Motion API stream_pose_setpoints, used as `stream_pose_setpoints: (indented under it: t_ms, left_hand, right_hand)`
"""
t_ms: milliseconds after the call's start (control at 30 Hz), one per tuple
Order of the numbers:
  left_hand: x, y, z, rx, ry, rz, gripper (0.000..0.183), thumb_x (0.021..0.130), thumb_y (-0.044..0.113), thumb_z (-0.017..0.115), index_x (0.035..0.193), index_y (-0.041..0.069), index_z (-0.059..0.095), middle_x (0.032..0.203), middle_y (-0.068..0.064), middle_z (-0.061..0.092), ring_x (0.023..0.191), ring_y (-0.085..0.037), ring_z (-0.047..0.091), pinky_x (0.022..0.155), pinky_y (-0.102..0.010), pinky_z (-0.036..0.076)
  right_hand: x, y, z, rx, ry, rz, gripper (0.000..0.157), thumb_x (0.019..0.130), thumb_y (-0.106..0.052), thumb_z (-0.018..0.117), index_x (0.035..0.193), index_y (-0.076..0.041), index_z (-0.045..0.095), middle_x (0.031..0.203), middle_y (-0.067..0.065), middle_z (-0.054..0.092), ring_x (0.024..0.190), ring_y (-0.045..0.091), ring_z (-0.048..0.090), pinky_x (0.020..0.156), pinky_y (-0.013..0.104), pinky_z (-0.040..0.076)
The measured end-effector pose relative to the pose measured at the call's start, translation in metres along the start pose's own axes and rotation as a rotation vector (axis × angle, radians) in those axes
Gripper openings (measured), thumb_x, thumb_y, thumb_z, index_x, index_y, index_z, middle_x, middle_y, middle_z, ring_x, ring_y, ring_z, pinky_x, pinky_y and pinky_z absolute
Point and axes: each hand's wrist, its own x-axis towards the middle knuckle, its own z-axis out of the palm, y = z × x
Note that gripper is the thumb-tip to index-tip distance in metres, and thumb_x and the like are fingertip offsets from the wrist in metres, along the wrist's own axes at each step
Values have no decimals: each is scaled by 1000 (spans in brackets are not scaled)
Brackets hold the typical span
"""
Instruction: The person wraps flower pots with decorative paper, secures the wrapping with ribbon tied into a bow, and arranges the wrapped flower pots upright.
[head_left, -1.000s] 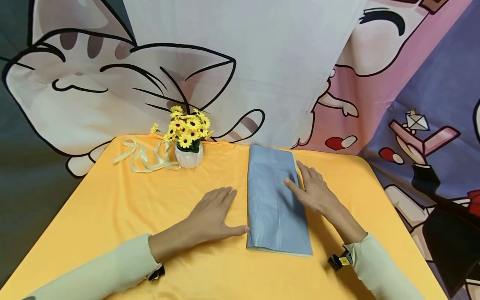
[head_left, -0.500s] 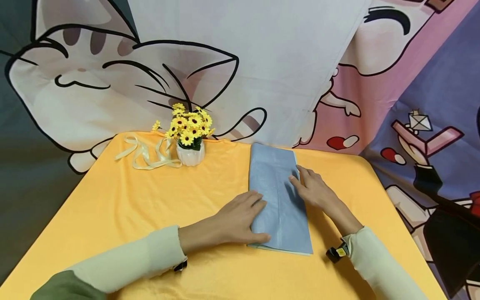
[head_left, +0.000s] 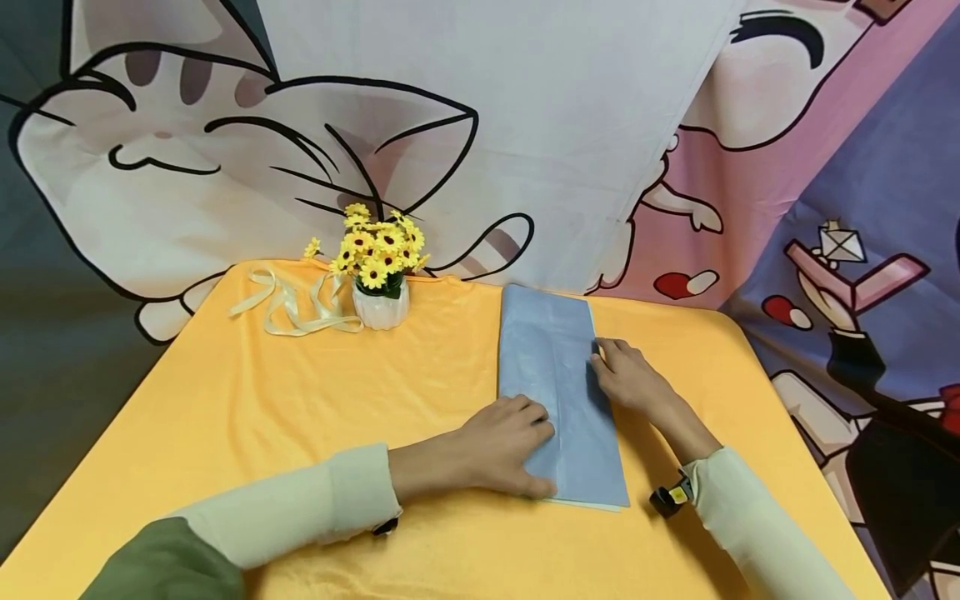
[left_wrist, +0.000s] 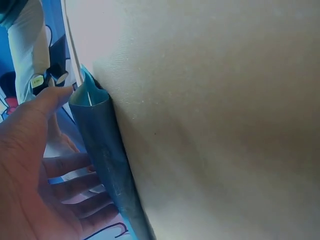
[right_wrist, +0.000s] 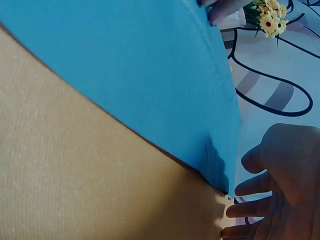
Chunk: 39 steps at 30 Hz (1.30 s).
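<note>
A folded blue sheet, like wrapping paper (head_left: 573,417), lies lengthwise on the yellow cloth, its folded edge to the left. My left hand (head_left: 502,446) rests over its near left part, fingers slightly bent. Seen from the left wrist, that hand's thumb (left_wrist: 57,95) is by the sheet's near end, where the layers (left_wrist: 90,95) part a little. At the sheet's right edge is my right hand (head_left: 630,379), fingertips at or just beside the paper. The right wrist view shows this hand (right_wrist: 295,160) with its fingers loosely extended near a far corner.
A white pot (head_left: 381,304) of yellow flowers (head_left: 378,250) stands at the back of the table. Left of it lies a loose pale ribbon (head_left: 292,308). A printed cloth backdrop (head_left: 555,142) rises behind the yellow tablecloth (head_left: 337,383).
My left hand has moved right from the bare cloth onto the sheet's near left part. My right hand has shifted slightly nearer me along the right edge. The sheet has hardly moved.
</note>
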Motion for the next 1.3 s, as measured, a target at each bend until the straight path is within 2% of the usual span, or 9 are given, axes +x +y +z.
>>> stream_pose_setpoints:
  t_ms: [200,367,500,667,800,867,967,1100,1300]
  left_hand:
    - [4,1,4,-10,-55,-31,81,89,86,76,137,20,76,130,2,74,113,-20,68,94,-34,59]
    - [7,0,6,-21,-44,-19,80,87,86,77,131,20,79,120,3,75,105,-19,69,90,-32,61]
    - [5,-2,9,-22,-5,-1,74,92,84,72,125,19,80,115,2,76,99,-18,70,85,-31,61]
    - [0,-3,15,-1,64,60,57,106,71,61,122,19,80,118,-2,78,111,-23,77,88,-36,65]
    - [-2,-5,18,-18,98,145,33,117,51,54,119,23,69,101,-1,74,93,-17,68,74,-27,53]
    - [-3,-7,18,-95,77,167,22,120,41,50,115,24,63,94,1,67,86,-13,55,72,-24,43]
    - [-4,-11,17,-281,20,158,23,123,32,42,106,24,55,89,4,56,85,-11,44,75,-23,32]
    - [-4,-17,16,-514,-34,115,26,125,30,36,103,23,49,89,5,51,93,-11,46,84,-24,34]
    - [-7,-27,14,-690,-21,67,25,125,32,32,106,22,45,96,4,50,95,-9,50,84,-22,39]
  right_hand:
    - [1,3,2,-31,-3,1,59,122,-28,39,167,10,42,170,41,40,158,65,38,131,77,33]
    - [1,4,3,-38,2,-1,59,121,-27,41,166,11,43,170,41,41,158,64,39,131,76,33]
    - [1,5,3,-43,12,-11,56,120,-23,40,165,11,45,169,40,43,157,64,40,131,76,33]
    - [2,9,2,-47,38,-46,52,118,-17,37,160,12,51,166,40,49,154,65,44,130,75,36]
    - [3,16,-1,-31,43,-73,52,118,-15,37,160,12,50,165,40,49,154,65,43,129,75,37]
    - [5,21,-2,-15,38,-72,53,119,-16,36,162,13,47,167,41,47,156,65,40,129,76,36]
    - [7,29,-3,7,37,-72,54,120,-17,37,165,12,43,168,40,45,158,65,36,130,76,33]
    - [9,38,-4,7,50,-109,52,121,-15,40,165,12,45,167,39,48,159,62,39,131,75,35]
    - [11,49,-4,-10,28,-184,52,122,-17,45,166,11,44,170,39,44,160,64,36,132,76,29]
